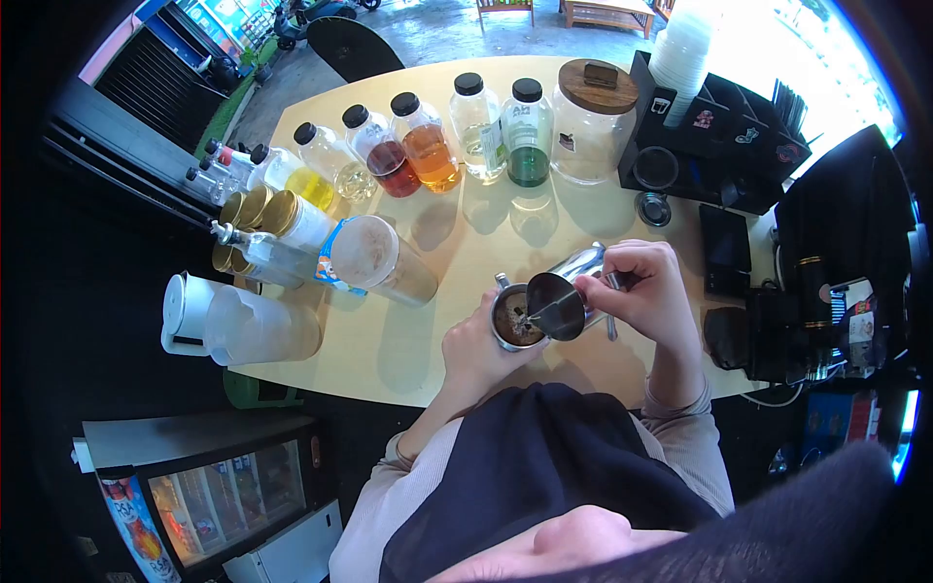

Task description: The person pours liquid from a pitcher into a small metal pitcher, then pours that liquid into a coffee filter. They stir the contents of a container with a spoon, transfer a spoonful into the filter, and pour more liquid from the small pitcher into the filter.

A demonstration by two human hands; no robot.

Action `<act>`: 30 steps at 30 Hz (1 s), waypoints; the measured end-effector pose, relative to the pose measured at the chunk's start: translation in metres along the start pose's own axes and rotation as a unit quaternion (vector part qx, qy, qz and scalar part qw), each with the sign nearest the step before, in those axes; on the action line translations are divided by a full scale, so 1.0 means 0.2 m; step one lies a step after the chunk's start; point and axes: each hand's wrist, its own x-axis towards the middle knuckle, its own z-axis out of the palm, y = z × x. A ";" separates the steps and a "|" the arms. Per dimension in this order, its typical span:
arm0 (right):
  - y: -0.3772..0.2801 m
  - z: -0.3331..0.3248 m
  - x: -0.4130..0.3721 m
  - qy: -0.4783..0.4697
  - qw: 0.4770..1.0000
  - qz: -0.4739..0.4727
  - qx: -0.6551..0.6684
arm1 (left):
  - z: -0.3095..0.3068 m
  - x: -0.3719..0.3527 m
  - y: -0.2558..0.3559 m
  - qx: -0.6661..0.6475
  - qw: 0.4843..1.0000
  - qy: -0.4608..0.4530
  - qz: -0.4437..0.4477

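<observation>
Near the table's front edge, my left hand (476,348) is wrapped round a metal-rimmed cup (517,319) that holds brown contents with a lighter patch. My right hand (637,289) grips a shiny metal pitcher (558,304) by its handle side. The pitcher is tilted to the left, its mouth against or just over the cup's right rim. A thin, pale stream seems to run at its lip. Part of a thin metal utensil (501,280) shows just behind the cup. The left fingers are partly hidden behind the cup.
Capped bottles of coloured liquids (426,146) line the table's (466,255) far side, beside a wooden-lidded jar (595,126). A tall container (384,260), gold-topped cans (292,216) and white pitchers (243,325) stand left. A black organizer (724,146) with stacked cups and black equipment (826,253) are right.
</observation>
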 end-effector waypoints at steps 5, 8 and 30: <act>0.01 0.03 0.01 0.008 1.000 -0.012 -0.017 | -0.01 0.00 0.02 -0.001 1.000 0.003 -0.006; 0.01 0.03 0.02 0.016 0.999 -0.018 -0.032 | -0.01 0.00 0.02 0.005 1.000 0.004 0.012; 0.03 0.05 0.04 0.036 0.998 -0.007 -0.048 | -0.03 0.00 0.03 0.001 1.000 0.002 0.009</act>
